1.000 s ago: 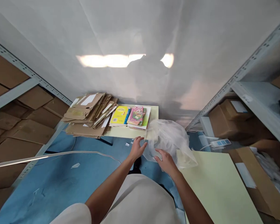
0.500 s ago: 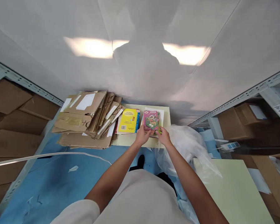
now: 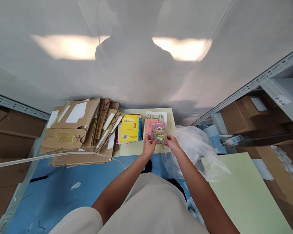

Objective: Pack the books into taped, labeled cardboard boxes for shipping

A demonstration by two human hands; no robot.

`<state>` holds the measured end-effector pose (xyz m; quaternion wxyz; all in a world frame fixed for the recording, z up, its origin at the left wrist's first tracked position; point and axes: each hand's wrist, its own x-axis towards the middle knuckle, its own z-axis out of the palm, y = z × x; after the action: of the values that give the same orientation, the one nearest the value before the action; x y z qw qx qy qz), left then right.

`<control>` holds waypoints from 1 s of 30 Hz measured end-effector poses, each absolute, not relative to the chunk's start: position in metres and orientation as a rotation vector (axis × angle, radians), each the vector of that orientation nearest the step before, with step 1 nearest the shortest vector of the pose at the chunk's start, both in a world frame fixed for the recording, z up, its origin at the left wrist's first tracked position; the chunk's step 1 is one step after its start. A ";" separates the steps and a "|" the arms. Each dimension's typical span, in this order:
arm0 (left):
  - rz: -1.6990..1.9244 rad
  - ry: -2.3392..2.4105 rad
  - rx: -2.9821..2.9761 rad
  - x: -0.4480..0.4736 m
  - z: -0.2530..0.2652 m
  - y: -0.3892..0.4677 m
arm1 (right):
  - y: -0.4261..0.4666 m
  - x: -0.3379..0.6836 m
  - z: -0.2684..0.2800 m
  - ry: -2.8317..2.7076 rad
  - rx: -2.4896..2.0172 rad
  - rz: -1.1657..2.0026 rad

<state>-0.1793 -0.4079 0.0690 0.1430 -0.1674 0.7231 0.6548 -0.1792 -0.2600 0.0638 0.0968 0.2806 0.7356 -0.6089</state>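
A pink book (image 3: 159,130) with a colourful garden picture is held between both hands, above a stack of books on the table. My left hand (image 3: 149,145) is closed on its lower left corner, thumb on the cover. At its lower right edge, my right hand (image 3: 172,143) is closed in the same way. Under and behind it lie an orange-pink book (image 3: 147,124) and a white-edged book (image 3: 164,115), partly covered. Just left, a yellow book (image 3: 130,128) with a blue edge and a barcode tops another stack.
Flattened cardboard boxes (image 3: 74,126) are piled at the left end of the pale table (image 3: 170,123). Clear plastic sheeting (image 3: 192,146) bulges at its right. A pale green tabletop (image 3: 249,191) stands at lower right. Shelves with cartons (image 3: 258,126) flank both sides; a white strip (image 3: 51,156) crosses at left.
The pink book has moved toward me and tilted off the stack, uncovering the orange-pink and white-edged books beneath. Both hands still hold it. The camera view has shifted slightly.
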 end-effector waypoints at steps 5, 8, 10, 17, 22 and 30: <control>2.069 1.809 -0.438 -0.140 0.072 -0.394 | -0.240 -0.117 0.078 1.959 0.831 -2.103; 2.040 1.771 -0.279 -0.114 0.083 -0.371 | -0.217 -0.075 0.087 1.799 0.913 -2.341; 1.933 1.757 -0.156 -0.098 0.092 -0.349 | -0.197 -0.046 0.095 1.779 0.977 -2.432; 1.759 1.553 0.214 -0.037 0.112 -0.241 | -0.112 0.069 0.124 1.913 1.228 -2.561; 1.603 1.380 0.385 0.024 0.115 -0.160 | -0.044 0.163 0.138 1.972 1.534 -2.635; 1.252 1.313 0.557 0.103 0.117 -0.092 | 0.023 0.281 0.145 1.726 2.360 -2.613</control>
<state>0.1025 -0.0915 0.1169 0.5826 0.2384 0.5622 0.5364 0.2809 0.0226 0.1446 -0.3801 0.5568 0.4072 -0.6162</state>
